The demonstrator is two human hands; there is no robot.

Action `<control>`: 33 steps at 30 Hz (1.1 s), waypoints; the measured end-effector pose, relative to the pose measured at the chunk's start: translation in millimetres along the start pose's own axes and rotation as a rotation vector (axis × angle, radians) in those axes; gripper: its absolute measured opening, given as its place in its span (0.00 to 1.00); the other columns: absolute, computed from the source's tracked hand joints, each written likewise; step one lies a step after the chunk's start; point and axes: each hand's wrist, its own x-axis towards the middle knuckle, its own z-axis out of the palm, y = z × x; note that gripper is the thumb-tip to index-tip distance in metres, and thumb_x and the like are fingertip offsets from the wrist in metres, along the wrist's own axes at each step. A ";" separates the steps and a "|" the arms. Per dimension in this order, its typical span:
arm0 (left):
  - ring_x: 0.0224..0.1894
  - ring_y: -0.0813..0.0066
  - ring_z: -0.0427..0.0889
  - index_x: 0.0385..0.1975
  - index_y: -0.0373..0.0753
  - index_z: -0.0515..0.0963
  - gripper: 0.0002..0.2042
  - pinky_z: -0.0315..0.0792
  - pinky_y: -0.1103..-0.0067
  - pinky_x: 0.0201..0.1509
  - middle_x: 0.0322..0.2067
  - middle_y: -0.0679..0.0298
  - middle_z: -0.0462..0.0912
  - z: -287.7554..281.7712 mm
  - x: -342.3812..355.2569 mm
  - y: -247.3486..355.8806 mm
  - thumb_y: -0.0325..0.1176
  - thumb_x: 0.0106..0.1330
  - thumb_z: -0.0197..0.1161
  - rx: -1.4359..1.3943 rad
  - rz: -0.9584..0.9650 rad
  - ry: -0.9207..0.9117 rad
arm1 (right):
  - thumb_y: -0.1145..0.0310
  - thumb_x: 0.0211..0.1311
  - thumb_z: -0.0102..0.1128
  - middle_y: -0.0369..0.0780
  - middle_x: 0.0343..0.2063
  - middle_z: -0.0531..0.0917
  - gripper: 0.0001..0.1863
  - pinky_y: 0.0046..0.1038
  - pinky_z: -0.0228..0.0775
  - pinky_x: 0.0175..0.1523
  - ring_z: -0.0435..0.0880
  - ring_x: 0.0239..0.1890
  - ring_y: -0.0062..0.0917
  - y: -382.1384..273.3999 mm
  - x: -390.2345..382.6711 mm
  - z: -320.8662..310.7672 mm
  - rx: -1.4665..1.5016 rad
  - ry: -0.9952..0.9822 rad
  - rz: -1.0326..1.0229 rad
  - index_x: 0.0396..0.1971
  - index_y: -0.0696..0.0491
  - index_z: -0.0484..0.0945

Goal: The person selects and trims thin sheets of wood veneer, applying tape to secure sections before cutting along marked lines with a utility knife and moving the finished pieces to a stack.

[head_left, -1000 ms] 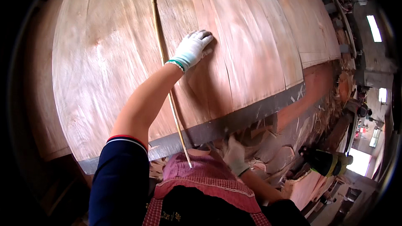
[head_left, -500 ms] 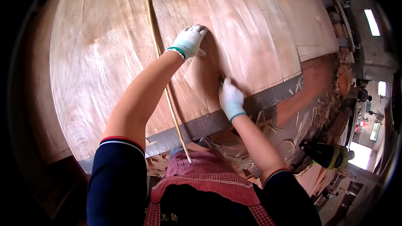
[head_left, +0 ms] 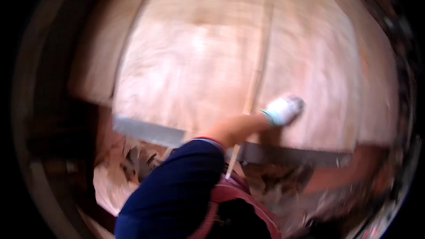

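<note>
Veneer sheet (head_left: 195,75), pale and broad, lies spread over the work surface and fills the far and middle part of the head view. Your left hand (head_left: 284,109), in a white glove with a green cuff, rests on the near right part of the sheet, close to its near edge; the blur hides whether the fingers lie flat or curl, so you cannot tell how far open it is, and it seems to press rather than grip. Your right hand is out of sight. A thin pale stick (head_left: 256,84) runs from the far side across the sheet towards you, passing just left of your gloved hand. Below the sheet's near edge runs a grey metal edge (head_left: 146,130), with loose wood scraps (head_left: 133,159) underneath on the left. You seem to be settling the sheet in place; any next move calls for a steady look first, since the view is smeared.
</note>
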 end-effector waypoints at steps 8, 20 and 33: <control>0.41 0.61 0.82 0.31 0.40 0.80 0.07 0.75 0.67 0.49 0.34 0.57 0.82 18.1 22.5 30.6 0.33 0.58 0.56 0.020 0.010 0.099 | 0.72 0.61 0.61 0.46 0.53 0.79 0.23 0.32 0.69 0.57 0.78 0.51 0.30 -55.6 247.6 -75.6 0.525 0.278 -0.076 0.56 0.62 0.70; 0.59 0.53 0.70 0.52 0.29 0.75 0.20 0.58 0.62 0.67 0.52 0.47 0.77 47.4 5.8 55.2 0.33 0.64 0.50 0.514 -0.212 -0.085 | 0.58 0.57 0.63 0.46 0.41 0.84 0.14 0.44 0.76 0.46 0.83 0.45 0.44 -173.4 318.0 -55.8 -0.053 0.161 0.105 0.41 0.47 0.77; 0.56 0.53 0.74 0.50 0.32 0.75 0.18 0.57 0.62 0.66 0.50 0.46 0.77 24.7 2.7 79.7 0.31 0.63 0.50 0.561 -0.281 -0.025 | 0.72 0.64 0.55 0.35 0.29 0.76 0.04 0.26 0.70 0.40 0.76 0.33 0.23 -106.1 165.8 -252.4 0.667 0.940 -0.542 0.32 0.54 0.77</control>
